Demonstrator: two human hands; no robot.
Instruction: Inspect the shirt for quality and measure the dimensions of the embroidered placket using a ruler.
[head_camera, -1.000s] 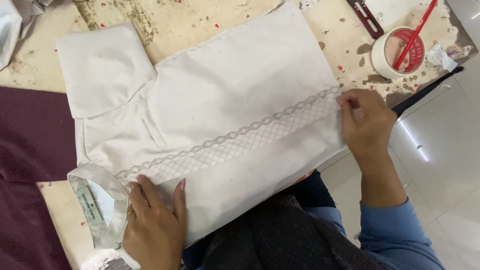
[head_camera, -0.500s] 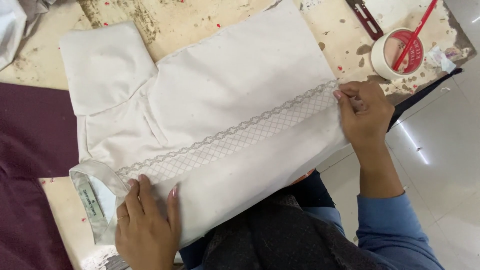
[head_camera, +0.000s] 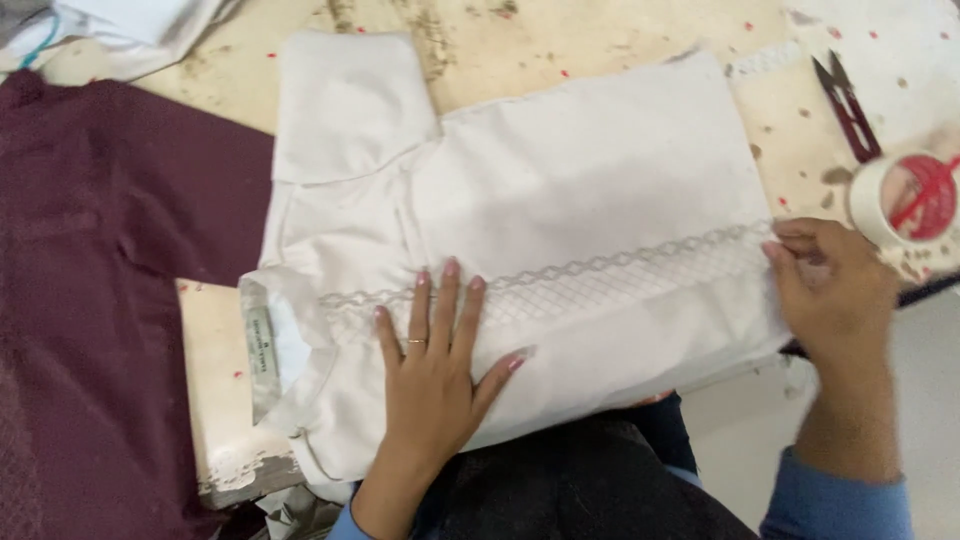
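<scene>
While the folded cream cotton garment (head_camera: 560, 200) lies flat across the worn, paint-flecked wooden bench (head_camera: 480, 40), the left hand (head_camera: 432, 370) presses down on it, fingers spread wide and palm flat, fingertips touching the band of diamond-lattice lace trim (head_camera: 600, 280) that runs across the cloth. A thin ring shows on one finger. Over at the hem end, the right hand (head_camera: 830, 290) pinches the edge of the garment where that lace band ends, fingers curled tight on the cloth. The fabric looks smooth and matte, the sleeve folded into a neat square at the top left, the collar with its small woven label (head_camera: 262, 352) near the bench's front edge. A dark maroon cloth (head_camera: 100, 300) lies just beside it on the left. Black metal thread snips (head_camera: 846, 105) and a white roll of tape (head_camera: 905, 200) sit near the right hand.
</scene>
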